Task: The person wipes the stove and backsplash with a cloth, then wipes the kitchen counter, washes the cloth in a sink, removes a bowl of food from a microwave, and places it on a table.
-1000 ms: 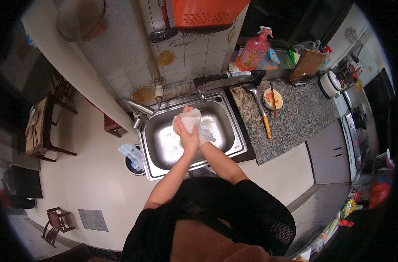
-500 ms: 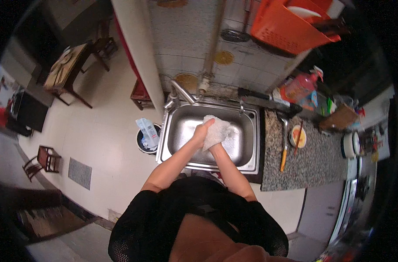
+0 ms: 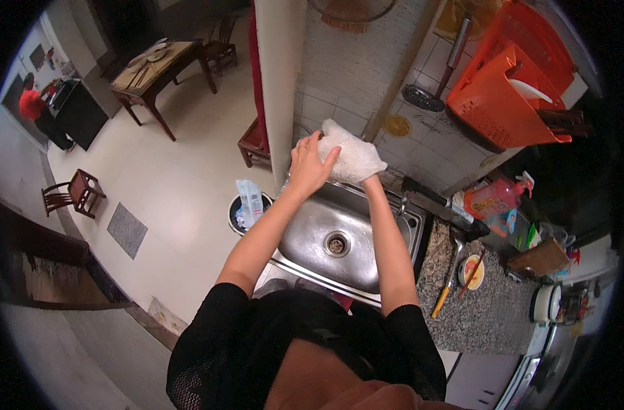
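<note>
A white, crinkled, wet-looking cloth is raised above the back edge of the steel sink. It covers my right hand like a mitt, so only the wrist end shows and the fingers are hidden. My left hand is at the cloth's left side, fingers stretched out and thumb spread against it. Both hands and the cloth block the view of the tap at the sink's back left. Down in the basin the round drain is visible.
Right of the sink, a granite counter holds a yellow-handled utensil and a bowl with chopsticks. An orange basket hangs above. A bin stands left of the sink. Farther left, a person in red stands by a dark cabinet.
Both hands and the cloth have risen from over the basin toward the wall behind the sink. My left fingers have spread out. The view has shifted and turned, uncovering the drain.
</note>
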Demonstrator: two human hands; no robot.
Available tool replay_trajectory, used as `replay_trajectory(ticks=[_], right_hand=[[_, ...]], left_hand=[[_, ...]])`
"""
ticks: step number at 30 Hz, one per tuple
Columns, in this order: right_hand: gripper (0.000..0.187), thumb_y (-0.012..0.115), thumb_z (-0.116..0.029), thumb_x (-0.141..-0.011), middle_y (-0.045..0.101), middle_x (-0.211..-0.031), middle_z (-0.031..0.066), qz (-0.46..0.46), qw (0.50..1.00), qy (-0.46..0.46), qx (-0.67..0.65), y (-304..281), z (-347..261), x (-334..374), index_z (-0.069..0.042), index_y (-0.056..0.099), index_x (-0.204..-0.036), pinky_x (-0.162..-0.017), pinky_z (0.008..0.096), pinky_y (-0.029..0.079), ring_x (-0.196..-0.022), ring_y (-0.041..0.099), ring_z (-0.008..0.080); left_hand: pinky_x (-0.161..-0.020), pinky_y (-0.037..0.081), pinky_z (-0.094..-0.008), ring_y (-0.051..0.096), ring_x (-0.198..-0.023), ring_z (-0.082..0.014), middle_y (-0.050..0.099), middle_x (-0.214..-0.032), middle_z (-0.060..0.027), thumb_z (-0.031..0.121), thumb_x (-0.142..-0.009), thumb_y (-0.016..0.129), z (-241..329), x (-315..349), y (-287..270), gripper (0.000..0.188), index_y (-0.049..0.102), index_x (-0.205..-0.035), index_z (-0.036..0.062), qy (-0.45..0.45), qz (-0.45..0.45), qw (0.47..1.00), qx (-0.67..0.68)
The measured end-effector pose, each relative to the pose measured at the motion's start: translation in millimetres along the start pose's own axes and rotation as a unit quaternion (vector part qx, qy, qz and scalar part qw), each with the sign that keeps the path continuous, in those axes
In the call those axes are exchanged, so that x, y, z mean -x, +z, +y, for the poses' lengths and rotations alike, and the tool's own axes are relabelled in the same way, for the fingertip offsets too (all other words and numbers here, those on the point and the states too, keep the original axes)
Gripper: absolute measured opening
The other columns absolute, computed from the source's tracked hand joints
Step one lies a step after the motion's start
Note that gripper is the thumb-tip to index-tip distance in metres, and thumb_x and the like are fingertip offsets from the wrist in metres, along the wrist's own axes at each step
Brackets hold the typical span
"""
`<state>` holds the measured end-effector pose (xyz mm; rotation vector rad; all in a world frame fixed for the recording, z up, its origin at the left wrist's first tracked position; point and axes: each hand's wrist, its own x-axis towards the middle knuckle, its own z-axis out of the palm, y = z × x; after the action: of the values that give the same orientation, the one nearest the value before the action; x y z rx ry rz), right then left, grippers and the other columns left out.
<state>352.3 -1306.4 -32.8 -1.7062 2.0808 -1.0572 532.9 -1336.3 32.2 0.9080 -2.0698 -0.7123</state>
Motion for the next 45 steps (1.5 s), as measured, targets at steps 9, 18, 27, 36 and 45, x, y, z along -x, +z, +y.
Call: replay_trajectory(ticks=[9, 18, 27, 36, 45], right_hand=[[0.02, 0.05, -0.019, -0.08, 0.054, -0.061, 0.0136, 0.069, 0.98, 0.174, -0.069, 58.7, 34.2, 157.2, -0.001, 0.053, -0.073, -0.053, 0.0313, 0.04, -0.057, 0.053, 0.02], [0.017, 0.054, -0.018, -0.078, 0.058, -0.074, 0.0126, -0.275, 0.955, 0.089, -0.074, 168.3, -65.9, 186.2, -0.002, 0.055, -0.084, -0.06, 0.0292, 0.044, -0.065, 0.056, 0.0203], [0.02, 0.052, -0.02, -0.08, 0.057, -0.081, 0.0123, -0.465, 0.883, -0.036, -0.057, 346.2, -192.7, 88.9, -0.005, 0.056, -0.093, -0.065, 0.0312, 0.044, -0.073, 0.056, 0.0218], [0.029, 0.047, -0.029, -0.082, 0.058, -0.081, 0.0161, -0.494, 0.862, 0.104, 0.043, 421.6, -108.2, 48.3, -0.003, 0.057, -0.085, -0.065, 0.0344, 0.042, -0.074, 0.056, 0.0265], [0.027, 0.049, -0.029, -0.081, 0.058, -0.079, 0.011, -0.546, 0.799, 0.249, 0.037, 515.6, -14.6, -72.6, -0.004, 0.058, -0.086, -0.068, 0.0344, 0.042, -0.073, 0.054, 0.0222]], left_hand=[[-0.083, 0.039, -0.0362, 0.051, -0.096, -0.0324, 0.052, -0.104, -0.0216, 0.043, -0.076, 0.05, -157.8, 95.1, -39.9, 0.053, 0.05, -0.106, -0.0007, -0.199, -0.262, 0.942, -0.061], [-0.097, 0.019, -0.0483, 0.036, -0.11, -0.0417, 0.04, -0.121, -0.0193, 0.063, -0.074, 0.034, -459.0, 464.4, -97.5, 0.067, 0.043, -0.118, 0.0138, -0.455, -0.372, 0.798, -0.136], [-0.08, 0.042, -0.0389, 0.051, -0.093, -0.0273, 0.047, -0.113, -0.0152, 0.05, -0.075, 0.048, -454.0, 495.5, -215.4, 0.068, 0.032, -0.123, 0.0041, -0.671, -0.281, 0.606, 0.323], [-0.074, 0.044, -0.0421, 0.055, -0.082, -0.0338, 0.053, -0.1, -0.0202, 0.041, -0.081, 0.04, -522.3, 406.9, -282.4, 0.046, 0.048, -0.103, 0.0014, -0.578, -0.292, 0.734, 0.204], [-0.07, 0.044, -0.0439, 0.055, -0.077, -0.0377, 0.055, -0.086, -0.0262, 0.046, -0.082, 0.034, -576.8, 209.8, -354.5, 0.056, 0.056, -0.082, -0.0056, -0.689, -0.143, 0.708, -0.061]])
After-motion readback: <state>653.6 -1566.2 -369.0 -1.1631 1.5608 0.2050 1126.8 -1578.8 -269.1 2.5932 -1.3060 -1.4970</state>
